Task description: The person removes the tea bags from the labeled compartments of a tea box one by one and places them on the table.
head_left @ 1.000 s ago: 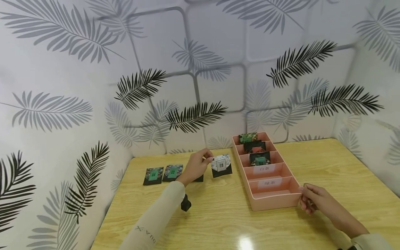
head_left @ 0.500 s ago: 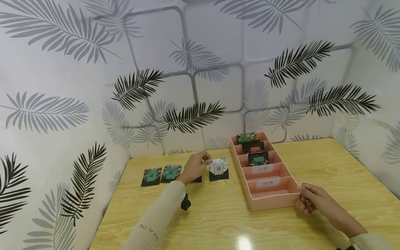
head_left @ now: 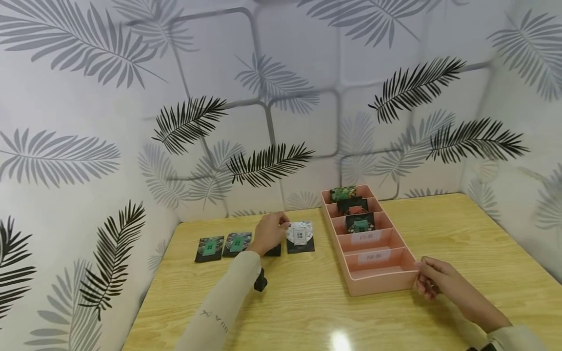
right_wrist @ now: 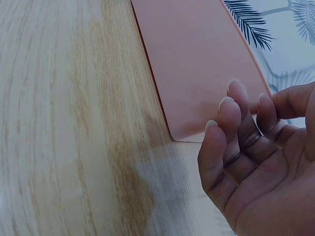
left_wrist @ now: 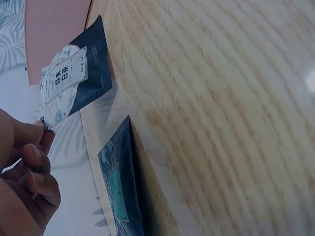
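My left hand [head_left: 269,234] pinches the upper corner of a white-and-black tea packet [head_left: 300,237] between thumb and fingertips. In the left wrist view this tea packet [left_wrist: 69,73] slants with its dark lower edge close over the table. Partly behind the left hand lies a dark tea packet [head_left: 274,251]; its green label shows in the left wrist view. At the near right corner of a pink compartment box [head_left: 384,284], my right hand [head_left: 443,280] pinches the rim between thumb and forefinger. The right wrist view shows its other fingers curled beside the pink wall [right_wrist: 197,64].
Two dark tea packets with green labels, one outer [head_left: 210,248] and one inner [head_left: 237,243], lie at the left. The box's three far compartments hold a green packet [head_left: 343,193], a red-labelled packet [head_left: 354,206] and a green-labelled packet [head_left: 360,223]. A patterned wall stands behind.
My left hand has moved the white-and-black tea packet slightly left and lowered it, so it lies flatter and squarer to me. The right hand keeps its hold on the box corner.
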Demonstrator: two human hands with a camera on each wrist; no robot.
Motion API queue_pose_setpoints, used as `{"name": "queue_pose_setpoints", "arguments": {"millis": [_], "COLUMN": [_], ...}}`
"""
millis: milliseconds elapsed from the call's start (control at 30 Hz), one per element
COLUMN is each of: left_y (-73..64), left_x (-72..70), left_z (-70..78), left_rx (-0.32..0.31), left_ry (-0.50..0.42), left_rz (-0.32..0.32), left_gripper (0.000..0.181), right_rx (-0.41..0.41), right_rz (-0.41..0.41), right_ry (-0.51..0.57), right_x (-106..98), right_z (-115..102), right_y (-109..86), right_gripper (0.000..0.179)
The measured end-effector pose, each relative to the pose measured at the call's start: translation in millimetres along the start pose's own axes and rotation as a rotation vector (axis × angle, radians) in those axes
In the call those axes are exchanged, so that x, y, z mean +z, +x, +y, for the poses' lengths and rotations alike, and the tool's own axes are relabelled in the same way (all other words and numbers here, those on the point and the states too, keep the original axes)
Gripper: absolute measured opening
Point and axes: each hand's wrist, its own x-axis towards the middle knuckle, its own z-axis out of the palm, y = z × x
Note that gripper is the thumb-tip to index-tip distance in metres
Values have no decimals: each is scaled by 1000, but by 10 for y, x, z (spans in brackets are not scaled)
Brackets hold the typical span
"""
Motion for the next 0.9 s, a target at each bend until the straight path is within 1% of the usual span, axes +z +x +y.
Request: {"name": "queue_pose_setpoints", "arguments": {"millis": [167,333,467,567,733,900], "left_y": [19,32,47,53,59,75], "left_x": [24,41,64,80,97,121], "left_z": [-48,-64,-86,-103,-110,-109], "left_rx": [-23,-31,-41,-52,-62,-68], "left_ry": [2,-6,29,55,47,50], "left_rz": [4,0,6,-1,-25,-22], "left_gripper": [11,11,11,11,12,12], "right_rx": [0,-5,-12,-16,-19,-27], "right_rz": [-2,-2,-1,3,2,-3], "right_ry": [3,1,2,-1,-8,-1], "right_x": [4,9,18,25,24,21], "right_z": [7,-4,-16,-21,-20,-23], "right_y": [6,-3,-10,-10,-19,-27], "right_gripper": [49,49,49,49,48,49]}}
